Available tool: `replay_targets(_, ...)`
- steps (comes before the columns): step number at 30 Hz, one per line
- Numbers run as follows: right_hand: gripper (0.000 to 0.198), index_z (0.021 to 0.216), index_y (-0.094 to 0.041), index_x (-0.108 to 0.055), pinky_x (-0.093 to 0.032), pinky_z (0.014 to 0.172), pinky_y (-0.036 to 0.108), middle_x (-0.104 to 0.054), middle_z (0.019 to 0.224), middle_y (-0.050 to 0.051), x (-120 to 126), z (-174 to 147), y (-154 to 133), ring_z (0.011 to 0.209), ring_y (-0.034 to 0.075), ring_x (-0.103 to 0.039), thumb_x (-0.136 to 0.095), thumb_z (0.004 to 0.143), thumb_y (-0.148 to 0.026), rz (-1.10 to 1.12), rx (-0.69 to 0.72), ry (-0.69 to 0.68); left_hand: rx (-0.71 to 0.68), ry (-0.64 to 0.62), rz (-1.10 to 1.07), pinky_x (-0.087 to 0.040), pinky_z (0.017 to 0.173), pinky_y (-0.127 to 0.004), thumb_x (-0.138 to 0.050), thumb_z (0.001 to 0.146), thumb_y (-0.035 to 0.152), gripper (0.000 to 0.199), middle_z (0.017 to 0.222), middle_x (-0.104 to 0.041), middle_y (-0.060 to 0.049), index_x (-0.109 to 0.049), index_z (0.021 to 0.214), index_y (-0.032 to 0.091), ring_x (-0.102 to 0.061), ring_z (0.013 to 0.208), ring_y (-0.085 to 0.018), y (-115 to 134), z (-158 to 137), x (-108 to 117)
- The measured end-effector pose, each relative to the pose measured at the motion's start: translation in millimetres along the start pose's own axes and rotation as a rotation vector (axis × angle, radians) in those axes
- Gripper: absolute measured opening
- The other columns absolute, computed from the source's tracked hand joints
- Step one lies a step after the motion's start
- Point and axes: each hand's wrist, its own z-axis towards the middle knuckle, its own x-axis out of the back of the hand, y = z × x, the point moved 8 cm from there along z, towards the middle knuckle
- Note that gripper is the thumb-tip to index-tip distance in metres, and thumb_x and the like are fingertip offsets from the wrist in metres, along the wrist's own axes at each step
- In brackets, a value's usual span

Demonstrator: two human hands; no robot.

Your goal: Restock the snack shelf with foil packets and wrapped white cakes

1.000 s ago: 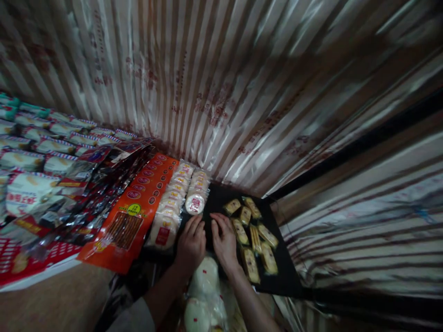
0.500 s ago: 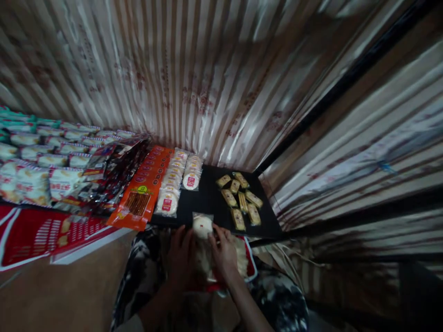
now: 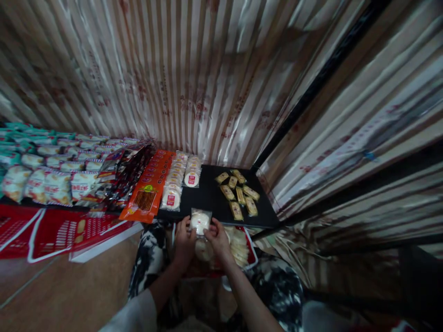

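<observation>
Between my hands is a round white cracker in a clear wrapper [image 3: 200,222], just in front of the black shelf's near edge. My left hand [image 3: 184,235] pinches its left side, and my right hand [image 3: 217,236] grips its right side with the thumb near the lower corner. Below them, a red basket with a white rim [image 3: 254,253] rests at my lap, holding more wrapped pale crackers [image 3: 239,246]. Two rows of the same wrapped crackers [image 3: 172,198] overlap on the black shelf [image 3: 212,196], beyond my left hand.
Several small yellow-wrapped biscuits [image 3: 236,211] lie on the shelf's right part. Leftward are an orange snack packet [image 3: 147,191], dark shiny packets [image 3: 121,168] and rows of white packets [image 3: 58,184]. A striped curtain [image 3: 207,83] hangs behind; a black pole [image 3: 290,124] slants at right.
My left hand has moved up to the wrapped cracker and now grips its left side. The cracker is held by both hands. The view has shifted slightly.
</observation>
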Motion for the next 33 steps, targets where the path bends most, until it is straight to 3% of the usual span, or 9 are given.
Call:
replay_targets(4, 0.043, 0.089, -0.019, -0.059, -0.052, 0.067, 0.033, -0.069, 0.075, 0.003, -10, 7, -19, 0.068, 0.018, -0.065, -0.073, 0.052, -0.035, 0.085, -0.028, -0.103, -0.109, 0.061, 0.017, -0.052, 0.077, -0.034, -0.046, 0.08, 0.024, 0.037, 0.102, -0.058, -0.01, -0.053, 0.116, 0.014, -0.061, 0.087, -0.019, 22, 5, 8)
replay_targets(8, 0.042, 0.086, -0.02, -0.059, -0.052, 0.067, 0.032, -0.069, 0.074, 0.002, -16, 9, -41, 0.068, 0.018, -0.065, -0.076, 0.052, -0.037, 0.111, 0.006, -0.12, -0.193, 0.074, 0.048, -0.05, 0.085, -0.037, -0.044, 0.084, 0.025, 0.035, 0.108, -0.057, -0.012, -0.052, 0.117, 0.015, -0.059, 0.099, -0.021, 37, 9, 11)
replay_targets(11, 0.043, 0.088, -0.02, -0.059, -0.051, 0.063, 0.029, -0.068, 0.076, 0.003, -19, 3, -56, 0.067, 0.017, -0.064, -0.075, 0.056, -0.044, 0.128, 0.024, -0.121, -0.212, 0.015, 0.015, -0.049, 0.088, -0.036, -0.042, 0.087, 0.029, 0.033, 0.112, -0.057, -0.011, -0.055, 0.115, 0.017, -0.058, 0.103, -0.021, 41, 10, 9)
replay_targets(15, 0.041, 0.096, -0.021, -0.06, -0.05, 0.061, 0.025, -0.066, 0.079, 0.002, -29, -8, -81, 0.07, 0.016, -0.063, -0.068, 0.066, -0.048, 0.153, 0.055, -0.212, -0.15, -0.098, -0.145, -0.053, 0.081, -0.03, -0.043, 0.087, 0.038, 0.04, 0.121, -0.054, -0.011, -0.054, 0.12, 0.018, -0.059, 0.103, -0.02, 37, 12, -1)
replay_targets(20, 0.038, 0.096, -0.021, -0.06, -0.051, 0.073, 0.028, -0.066, 0.082, 0.003, -31, -14, -97, 0.077, 0.017, -0.064, -0.066, 0.071, -0.048, 0.214, 0.074, -0.219, -0.185, -0.197, -0.208, -0.049, 0.091, -0.033, -0.063, 0.072, 0.041, 0.057, 0.13, -0.049, -0.012, -0.051, 0.123, 0.018, -0.054, 0.114, -0.024, 45, 16, -12)
replay_targets(24, 0.052, 0.109, -0.022, -0.055, -0.053, 0.068, 0.031, -0.065, 0.081, 0.002, -29, -12, -87, 0.071, 0.017, -0.063, -0.064, 0.07, -0.055, 0.225, 0.005, -0.205, -0.05, -0.206, -0.312, -0.052, 0.083, -0.034, -0.06, 0.075, 0.048, 0.04, 0.102, -0.065, -0.01, -0.063, 0.099, 0.016, -0.063, 0.095, -0.023, 41, 18, -10)
replay_targets(27, 0.057, 0.11, -0.02, -0.055, -0.051, 0.061, 0.029, -0.062, 0.075, 0.001, -21, -8, -77, 0.064, 0.015, -0.061, -0.063, 0.068, -0.057, 0.19, -0.023, -0.148, 0.158, -0.255, -0.537, -0.053, 0.07, -0.033, -0.06, 0.072, 0.057, 0.046, 0.074, -0.068, -0.007, -0.064, 0.084, 0.012, -0.065, 0.07, -0.02, 34, 17, -12)
replay_targets(30, 0.056, 0.108, -0.018, -0.057, -0.049, 0.058, 0.026, -0.06, 0.075, 0.0, -6, -3, -77, 0.062, 0.013, -0.057, -0.068, 0.064, -0.052, 0.11, 0.064, -0.053, 0.307, -0.297, -0.741, -0.053, 0.065, -0.031, -0.067, 0.065, 0.059, 0.053, 0.071, -0.069, -0.009, -0.064, 0.083, 0.009, -0.066, 0.065, -0.02, 35, 17, -11)
replay_targets(33, 0.052, 0.105, -0.017, -0.059, -0.048, 0.062, 0.026, -0.06, 0.079, 0.002, 7, 1, -82, 0.065, 0.012, -0.055, -0.068, 0.065, -0.048, 0.029, 0.169, 0.032, 0.357, -0.333, -0.803, -0.051, 0.062, -0.03, -0.069, 0.065, 0.056, 0.053, 0.069, -0.069, -0.01, -0.064, 0.081, 0.007, -0.066, 0.063, -0.02, 41, 19, -6)
